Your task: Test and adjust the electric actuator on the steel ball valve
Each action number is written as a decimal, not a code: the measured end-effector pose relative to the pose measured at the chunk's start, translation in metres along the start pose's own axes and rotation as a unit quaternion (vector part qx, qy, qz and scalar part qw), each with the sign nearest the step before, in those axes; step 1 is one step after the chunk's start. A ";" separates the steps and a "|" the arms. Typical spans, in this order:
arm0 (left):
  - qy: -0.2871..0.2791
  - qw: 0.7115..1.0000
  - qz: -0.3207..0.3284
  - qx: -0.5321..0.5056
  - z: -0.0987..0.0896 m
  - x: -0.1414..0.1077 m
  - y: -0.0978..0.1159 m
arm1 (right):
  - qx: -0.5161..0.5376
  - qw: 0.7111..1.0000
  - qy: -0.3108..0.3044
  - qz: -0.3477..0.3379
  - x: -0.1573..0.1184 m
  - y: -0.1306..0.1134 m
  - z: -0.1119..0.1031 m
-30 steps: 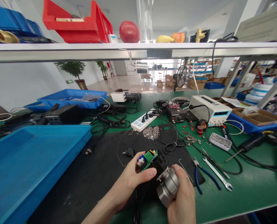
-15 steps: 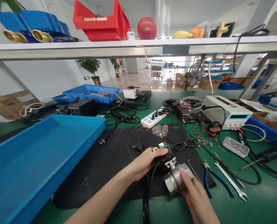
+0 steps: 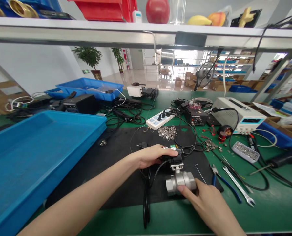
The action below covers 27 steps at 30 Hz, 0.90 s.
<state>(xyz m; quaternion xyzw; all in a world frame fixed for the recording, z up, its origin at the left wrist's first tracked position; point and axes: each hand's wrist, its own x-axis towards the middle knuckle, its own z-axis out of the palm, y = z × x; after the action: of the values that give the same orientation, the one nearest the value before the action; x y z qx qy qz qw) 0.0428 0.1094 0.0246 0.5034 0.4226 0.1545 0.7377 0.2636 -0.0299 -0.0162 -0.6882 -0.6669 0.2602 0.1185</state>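
Observation:
A silver metal valve body (image 3: 180, 183) is joined by a bracket to a black actuator (image 3: 177, 157) with a small green circuit board (image 3: 173, 147) at its top. My left hand (image 3: 156, 155) grips the actuator, thumb on top, its other fingers partly hidden behind. My right hand (image 3: 205, 196) holds the valve body at its right end, thumb along the front. From the actuator a black cable (image 3: 146, 203) runs down over the black mat (image 3: 87, 177) to the front edge of the bench.
A large blue tray (image 3: 45, 144) fills the left. Right of the mat lie blue-handled pliers (image 3: 228, 188), a wrench (image 3: 239, 186) and a soldering iron (image 3: 281, 160). Beyond the hands are loose washers (image 3: 167, 132) and a power strip (image 3: 159, 118).
The valve has swung leftward and now lies more level across the view, with the actuator behind it. Both hands moved with it, still gripping. The camera view has shifted slightly.

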 end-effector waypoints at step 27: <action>0.074 0.829 0.371 0.412 0.008 0.008 0.003 | -0.001 0.956 0.170 -0.241 0.006 0.034 0.045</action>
<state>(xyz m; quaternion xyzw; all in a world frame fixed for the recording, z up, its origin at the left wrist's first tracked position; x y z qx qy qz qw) 0.0540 0.1112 0.0244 0.8666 0.2813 0.2650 0.3157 0.2692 -0.0346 -0.0720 -0.5413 -0.7832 0.1024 0.2882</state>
